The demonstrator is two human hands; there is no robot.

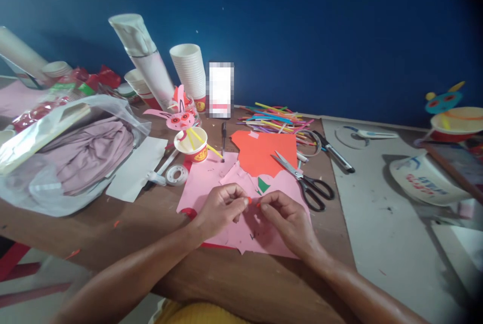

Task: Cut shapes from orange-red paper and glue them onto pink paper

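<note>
My left hand (pixel 224 207) pinches a small red-orange paper piece (pixel 249 200) between thumb and forefinger. Opposite it, my right hand (pixel 285 217) is closed in a pinch, with a tiny bit of red-orange paper (pixel 258 205) at its fingertips. Both hands hover over pink paper (pixel 211 180), a small gap between them. A green paper scrap (pixel 263 185) lies just beyond the fingers. Behind is an orange-red paper sheet (pixel 267 152). Scissors (pixel 305 180) with black handles rest to the right, blades apart. A paper cup (pixel 191 145) carrying a pink rabbit-like paper face (pixel 180 120) stands at the back left.
Colourful pipe cleaners or sticks (pixel 279 116) are piled at the back, near a tape roll (pixel 311 144) and a utility knife (pixel 335 155). White tape (pixel 176 175) lies left. A plastic bag (pixel 75 163) holds cloth. Stacked paper cups (pixel 187 70) stand by the blue wall.
</note>
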